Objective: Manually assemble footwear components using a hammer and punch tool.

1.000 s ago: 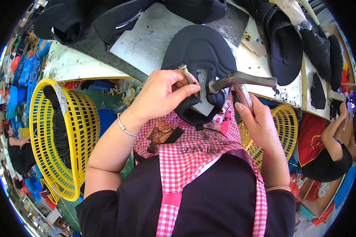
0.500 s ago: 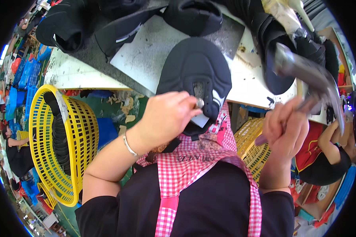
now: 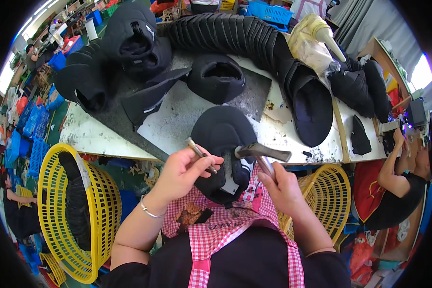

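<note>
A black shoe upper (image 3: pixel 221 126) with a rounded padded end and white stripes lies in front of me at the bench edge, above my apron. My left hand (image 3: pixel 176 174) pinches a short metal rod, seemingly a hole punch (image 3: pixel 199 154), tilted over the upper's left side. In my right hand (image 3: pixel 284 191) is a hammer (image 3: pixel 269 152), gripped by its handle, its head low over the upper's right side near the opening. Whether the hammer touches the upper I cannot tell. A pale piece shows inside the opening.
Black uppers (image 3: pixel 218 79) and a long curved row of stacked ones (image 3: pixel 225 36) cover the bench (image 3: pixel 105 137). Yellow baskets (image 3: pixel 103 201) stand at left and right. A wrapped bottle with a nozzle (image 3: pixel 317 38) is at the back right. Another person (image 3: pixel 398 192) sits at far right.
The hammer has come down from raised at the right to low over the upper. My left hand has moved the rod left off the opening and tilted it. The view takes in more bench.
</note>
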The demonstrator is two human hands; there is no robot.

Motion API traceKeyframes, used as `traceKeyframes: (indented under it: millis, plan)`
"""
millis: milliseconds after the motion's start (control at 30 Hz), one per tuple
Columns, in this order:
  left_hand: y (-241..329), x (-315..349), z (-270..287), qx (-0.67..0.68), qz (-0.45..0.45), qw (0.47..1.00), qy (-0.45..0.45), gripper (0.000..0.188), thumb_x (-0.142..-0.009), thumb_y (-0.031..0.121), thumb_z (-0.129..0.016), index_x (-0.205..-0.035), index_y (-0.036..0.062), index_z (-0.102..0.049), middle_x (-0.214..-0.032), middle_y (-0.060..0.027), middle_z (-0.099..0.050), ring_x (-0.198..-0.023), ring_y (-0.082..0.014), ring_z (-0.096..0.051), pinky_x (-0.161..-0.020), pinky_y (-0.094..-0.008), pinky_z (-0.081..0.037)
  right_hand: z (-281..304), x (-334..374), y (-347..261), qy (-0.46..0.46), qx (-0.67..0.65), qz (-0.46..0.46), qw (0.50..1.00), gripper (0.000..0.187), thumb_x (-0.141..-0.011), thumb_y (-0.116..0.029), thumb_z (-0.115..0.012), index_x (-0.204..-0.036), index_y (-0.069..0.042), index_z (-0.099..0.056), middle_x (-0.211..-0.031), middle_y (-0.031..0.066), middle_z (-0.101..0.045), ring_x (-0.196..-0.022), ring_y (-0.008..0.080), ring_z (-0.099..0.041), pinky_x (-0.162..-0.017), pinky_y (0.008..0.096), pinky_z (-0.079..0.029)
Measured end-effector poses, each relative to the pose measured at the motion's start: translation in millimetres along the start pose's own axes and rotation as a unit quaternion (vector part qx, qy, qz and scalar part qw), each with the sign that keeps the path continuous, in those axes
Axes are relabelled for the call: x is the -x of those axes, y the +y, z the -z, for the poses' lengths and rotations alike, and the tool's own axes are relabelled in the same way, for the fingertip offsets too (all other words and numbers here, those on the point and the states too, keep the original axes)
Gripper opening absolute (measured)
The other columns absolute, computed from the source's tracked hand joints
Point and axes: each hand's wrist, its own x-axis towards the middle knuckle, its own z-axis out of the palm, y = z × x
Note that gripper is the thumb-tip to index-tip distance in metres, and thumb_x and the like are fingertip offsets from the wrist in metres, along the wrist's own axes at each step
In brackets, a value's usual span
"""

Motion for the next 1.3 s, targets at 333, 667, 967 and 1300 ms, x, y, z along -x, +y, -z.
traceKeyframes:
  millis: [333, 667, 967, 1300]
  plan:
    - [185.2, 22.2, 80.1, 0.171, -0.389, 0.889, -0.170, 0.022, -0.099, 0.018, -0.053, -0.108, -0.0017, -0.057, -0.162, -0.0166, -0.013, -0.150, -0.0334, 0.014, -0.114, -0.0729, 0.003, -13.7, -5.7, 15.2, 0.025, 0.050, -0.002, 0.998, 0.029, -0.095, -0.022, -0.063, -0.098, 0.003, -0.047, -0.075, 0.0277, -0.061, -0.076, 0.0456, -0.065, -0.062, 0.0447, -0.049]
    - [204.7, 15.5, 68.7, 0.276, -0.356, 0.883, -0.131, 0.015, -0.099, 0.015, -0.052, -0.101, 0.0008, -0.057, -0.163, -0.0173, -0.007, -0.149, -0.0336, 0.015, -0.112, -0.0744, 0.002, -13.5, -8.7, 7.1, 0.033, -0.010, 0.025, 0.999, 0.025, -0.096, -0.020, -0.060, -0.098, 0.002, -0.049, -0.068, 0.0240, -0.058, -0.065, 0.0433, -0.060, -0.058, 0.0438, -0.045]
    - [220.2, 66.6, 72.8, 0.316, -0.367, 0.873, -0.054, 0.012, -0.099, 0.013, -0.051, -0.095, 0.0030, -0.057, -0.163, -0.0180, -0.001, -0.149, -0.0337, 0.016, -0.111, -0.0758, 0.001, -15.8, -5.8, 15.2, 0.006, 0.009, 0.032, 0.999, 0.036, -0.094, -0.020, -0.063, -0.119, 0.004, -0.055, -0.074, 0.0256, -0.063, -0.070, 0.0429, -0.066, -0.062, 0.0460, -0.050]
    - [105.4, -18.6, 37.9, 0.270, -0.196, 0.935, -0.119, 0.017, -0.100, 0.016, -0.047, -0.089, 0.0050, -0.054, -0.157, -0.0237, -0.023, -0.142, -0.0359, -0.033, -0.107, -0.0552, -0.042, -12.3, -18.3, 13.8, 0.020, -0.032, 0.029, 0.999, 0.027, -0.097, -0.021, -0.060, -0.095, 0.003, -0.047, -0.065, 0.0226, -0.055, -0.058, 0.0401, -0.053, -0.056, 0.0420, -0.041]
